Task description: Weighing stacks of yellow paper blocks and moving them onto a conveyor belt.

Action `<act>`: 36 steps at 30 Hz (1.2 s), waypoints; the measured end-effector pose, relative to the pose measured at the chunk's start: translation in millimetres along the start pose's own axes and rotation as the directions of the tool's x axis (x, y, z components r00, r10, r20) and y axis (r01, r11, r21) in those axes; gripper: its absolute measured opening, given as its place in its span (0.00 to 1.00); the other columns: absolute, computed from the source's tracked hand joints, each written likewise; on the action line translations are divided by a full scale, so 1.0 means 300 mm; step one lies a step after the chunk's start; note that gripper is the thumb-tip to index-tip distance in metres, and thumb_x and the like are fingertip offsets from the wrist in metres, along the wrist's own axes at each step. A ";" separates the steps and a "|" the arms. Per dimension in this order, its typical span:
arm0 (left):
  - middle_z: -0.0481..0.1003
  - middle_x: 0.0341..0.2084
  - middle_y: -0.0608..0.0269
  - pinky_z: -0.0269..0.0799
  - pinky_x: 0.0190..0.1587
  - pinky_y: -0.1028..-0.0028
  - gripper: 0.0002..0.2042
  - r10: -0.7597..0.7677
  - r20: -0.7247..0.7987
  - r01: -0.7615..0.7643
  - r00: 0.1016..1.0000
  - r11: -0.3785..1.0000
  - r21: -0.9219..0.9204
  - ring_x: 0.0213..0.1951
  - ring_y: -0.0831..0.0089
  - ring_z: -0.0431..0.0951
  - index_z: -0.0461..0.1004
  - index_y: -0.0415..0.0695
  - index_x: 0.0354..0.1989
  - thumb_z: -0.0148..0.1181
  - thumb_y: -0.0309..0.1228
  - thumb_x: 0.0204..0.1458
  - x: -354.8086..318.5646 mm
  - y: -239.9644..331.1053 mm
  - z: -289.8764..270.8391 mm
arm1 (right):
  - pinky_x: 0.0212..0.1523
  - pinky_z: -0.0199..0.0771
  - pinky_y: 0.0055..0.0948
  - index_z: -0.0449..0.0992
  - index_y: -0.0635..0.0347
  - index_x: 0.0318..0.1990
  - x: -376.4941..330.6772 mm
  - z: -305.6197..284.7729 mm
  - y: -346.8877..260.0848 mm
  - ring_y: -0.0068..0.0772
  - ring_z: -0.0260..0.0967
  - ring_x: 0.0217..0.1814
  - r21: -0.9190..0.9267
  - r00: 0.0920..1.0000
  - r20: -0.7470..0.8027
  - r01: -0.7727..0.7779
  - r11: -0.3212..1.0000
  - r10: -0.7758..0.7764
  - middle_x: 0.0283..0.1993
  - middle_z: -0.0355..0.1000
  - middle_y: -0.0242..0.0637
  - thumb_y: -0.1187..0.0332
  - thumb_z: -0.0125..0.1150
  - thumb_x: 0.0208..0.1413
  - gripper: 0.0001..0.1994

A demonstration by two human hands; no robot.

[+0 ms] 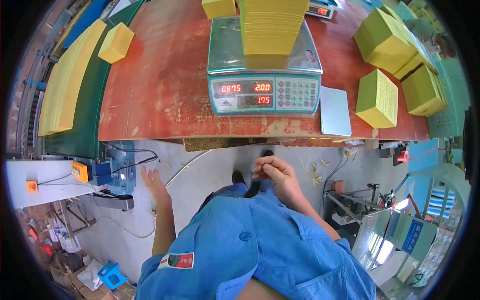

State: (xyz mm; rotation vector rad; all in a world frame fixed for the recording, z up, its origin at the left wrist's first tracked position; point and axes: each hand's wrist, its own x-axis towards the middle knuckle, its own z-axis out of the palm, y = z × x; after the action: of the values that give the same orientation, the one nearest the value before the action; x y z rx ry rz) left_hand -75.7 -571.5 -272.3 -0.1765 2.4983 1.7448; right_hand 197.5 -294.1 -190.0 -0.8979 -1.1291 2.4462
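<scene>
My left hand (pixel 157 186) hangs in the air left of my body, fingers apart and nothing in it. In front of my waist, my right hand (pixel 278 176) is closed with its fingers curled in; whether anything sits inside them is hidden. Both hands are below the table's front edge and touch nothing on it. Past them a teal digital scale (pixel 265 93) with red lit digits stands on the table, bearing a tall stack of yellow paper (pixel 270 30) on its metal pan. A pale flat pad (pixel 335 111) lies right of the scale.
The worn red table (pixel 160 100) spans the far side. Yellow paper blocks (pixel 377 100) stand on its right. A green conveyor belt (pixel 87 100) at the left carries a long row of yellow sheets (pixel 70 85). Below it are a blue motor (pixel 121 167) and an orange switch box (pixel 80 171).
</scene>
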 end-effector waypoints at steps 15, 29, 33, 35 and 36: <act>0.75 0.42 0.59 0.71 0.47 0.71 0.13 0.045 0.366 -0.020 0.929 0.997 -0.070 0.44 0.72 0.75 0.74 0.36 0.46 0.51 0.31 0.59 -0.061 0.150 0.114 | 0.45 0.74 0.27 0.75 0.65 0.48 -0.044 0.022 0.064 0.26 0.74 0.41 0.037 0.998 -0.054 0.010 0.999 -0.008 0.40 0.75 0.38 0.69 0.52 0.64 0.11; 0.77 0.33 0.54 0.74 0.39 0.69 0.05 0.698 0.712 -0.596 -0.076 0.541 -0.593 0.36 0.61 0.79 0.76 0.38 0.35 0.61 0.20 0.50 -0.778 0.810 0.966 | 0.49 0.74 0.27 0.74 0.66 0.50 -0.106 -0.384 -0.134 0.26 0.72 0.44 -0.006 0.993 -0.105 0.053 0.999 -0.054 0.42 0.75 0.37 0.68 0.53 0.63 0.13; 0.75 0.46 0.52 0.74 0.47 0.65 0.09 0.740 0.554 -0.567 -0.382 0.286 -0.772 0.45 0.55 0.77 0.75 0.38 0.37 0.64 0.21 0.47 -1.012 0.983 1.301 | 0.45 0.76 0.27 0.74 0.69 0.49 -0.182 -0.574 -0.208 0.26 0.74 0.41 0.023 0.962 -0.248 0.124 0.992 -0.115 0.41 0.75 0.39 0.69 0.53 0.62 0.14; 0.73 0.48 0.52 0.72 0.49 0.63 0.11 0.715 0.562 -0.620 -0.415 0.230 -0.750 0.48 0.54 0.75 0.75 0.38 0.37 0.66 0.23 0.45 -1.099 1.028 1.433 | 0.45 0.76 0.27 0.74 0.69 0.49 -0.209 -0.641 -0.247 0.26 0.74 0.41 0.044 0.952 -0.284 0.134 0.990 -0.117 0.41 0.75 0.39 0.69 0.53 0.62 0.14; 0.72 0.51 0.52 0.71 0.52 0.61 0.13 0.695 0.568 -0.662 -0.440 0.176 -0.729 0.50 0.53 0.74 0.75 0.39 0.38 0.68 0.25 0.43 -1.129 1.037 1.483 | 0.45 0.76 0.27 0.74 0.69 0.49 -0.221 -0.670 -0.258 0.26 0.74 0.41 0.059 0.946 -0.301 0.142 0.988 -0.118 0.41 0.75 0.39 0.69 0.52 0.62 0.14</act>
State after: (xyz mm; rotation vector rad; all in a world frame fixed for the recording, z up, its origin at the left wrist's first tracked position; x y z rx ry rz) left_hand 217.2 -33.0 -89.3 2.3819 1.2815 1.1020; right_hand 379.5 -161.6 -202.9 -1.0846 -0.9441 2.1455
